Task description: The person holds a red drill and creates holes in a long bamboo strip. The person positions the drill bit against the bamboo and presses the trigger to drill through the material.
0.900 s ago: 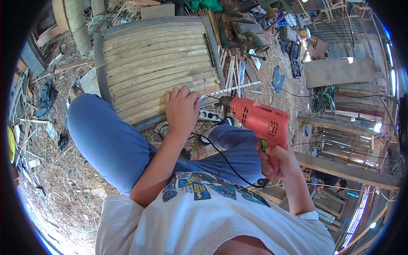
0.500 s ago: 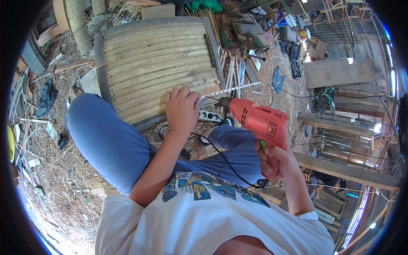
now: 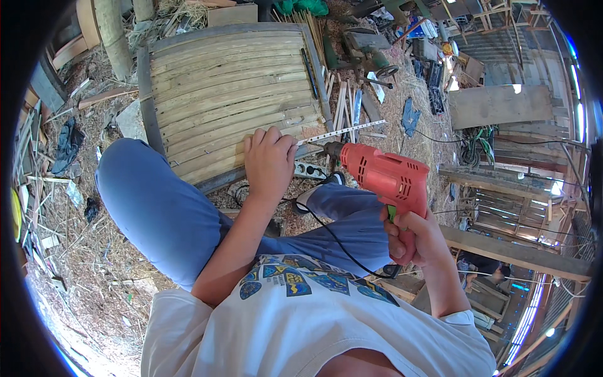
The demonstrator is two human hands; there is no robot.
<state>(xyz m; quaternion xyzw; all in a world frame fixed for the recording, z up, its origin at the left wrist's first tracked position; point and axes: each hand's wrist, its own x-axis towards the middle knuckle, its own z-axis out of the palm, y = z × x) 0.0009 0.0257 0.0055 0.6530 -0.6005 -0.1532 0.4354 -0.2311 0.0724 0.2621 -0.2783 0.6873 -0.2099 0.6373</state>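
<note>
At the centre, my left hand [image 3: 268,162] grips one end of a narrow white perforated strip [image 3: 342,131], pressing it onto the lower right part of a slatted wooden panel [image 3: 229,88] with a grey frame. My right hand [image 3: 416,234] grips a red corded drill [image 3: 386,174] by its handle, a finger near the green trigger. The bit points leftward at the strip beside my left fingers; whether it touches is too small to tell. A white socket strip [image 3: 309,170] lies below the panel's edge, by my shoe, and a black cord loops across my legs.
Wood offcuts [image 3: 347,107], straw and debris surround my bent legs. A machine with a handwheel [image 3: 386,72] stands behind at right. A long plank [image 3: 515,251] crosses the right side, with a partly hidden person [image 3: 493,267] beyond it. Upright posts [image 3: 116,44] stand at upper left.
My right hand and the drill have shifted very slightly to the right and down. My left hand and the perforated strip look the same.
</note>
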